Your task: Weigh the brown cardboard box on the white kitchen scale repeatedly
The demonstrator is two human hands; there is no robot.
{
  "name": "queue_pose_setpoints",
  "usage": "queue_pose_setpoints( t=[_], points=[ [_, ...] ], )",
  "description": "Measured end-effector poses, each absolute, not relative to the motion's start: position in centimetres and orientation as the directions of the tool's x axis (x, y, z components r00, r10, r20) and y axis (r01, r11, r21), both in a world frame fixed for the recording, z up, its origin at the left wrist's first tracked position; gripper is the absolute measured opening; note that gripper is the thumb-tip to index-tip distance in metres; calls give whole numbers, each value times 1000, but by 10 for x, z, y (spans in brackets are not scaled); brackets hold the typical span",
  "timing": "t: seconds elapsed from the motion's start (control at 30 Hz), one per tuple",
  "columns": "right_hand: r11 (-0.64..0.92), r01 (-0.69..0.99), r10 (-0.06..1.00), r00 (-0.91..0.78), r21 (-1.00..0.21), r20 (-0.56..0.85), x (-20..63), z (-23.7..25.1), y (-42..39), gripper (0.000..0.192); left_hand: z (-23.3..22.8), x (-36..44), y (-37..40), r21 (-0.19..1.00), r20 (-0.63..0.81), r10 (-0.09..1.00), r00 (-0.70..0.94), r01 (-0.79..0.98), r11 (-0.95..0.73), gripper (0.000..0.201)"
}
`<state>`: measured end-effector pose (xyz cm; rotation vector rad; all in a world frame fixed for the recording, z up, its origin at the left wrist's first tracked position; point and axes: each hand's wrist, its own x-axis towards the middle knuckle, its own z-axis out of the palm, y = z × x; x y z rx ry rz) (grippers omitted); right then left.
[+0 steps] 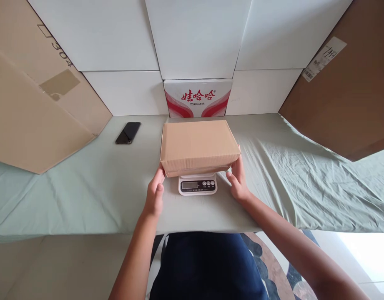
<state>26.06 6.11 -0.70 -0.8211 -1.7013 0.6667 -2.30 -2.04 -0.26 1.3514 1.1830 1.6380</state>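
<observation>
While a plain brown cardboard box [198, 146] sits atop a small digital scale [197, 184] at the table's centre, its long axis runs left to right, broad top face up. The left hand [154, 193] and right hand [238, 179] press open fingers against its near corners, steadying rather than lifting, by appearance a weighing step; letting go cleanly would seem to demand a level, balanced box. Beyond lie green cloth [85, 196], a dark phone [128, 133] and a red-printed carton [198, 98].

wall: white panels [101, 37] | table: pale green cloth [85, 196] | sides: leaning cardboard sheets [32, 116] | floor: patterned rug [273, 258]
</observation>
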Motion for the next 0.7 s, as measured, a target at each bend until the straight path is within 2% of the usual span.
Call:
queue_pose_setpoints(
  t=[0.23, 0.7],
  points=[
    [583, 200, 812, -178, -787, 556, 258, 0, 60, 80, -1, -23, -17, 963, 269, 942, -203, 34, -267, 88],
    [546, 172, 837, -162, -820, 523, 257, 3, 56, 82, 1, -25, -16, 960, 278, 939, -202, 16, -280, 85]
  ],
)
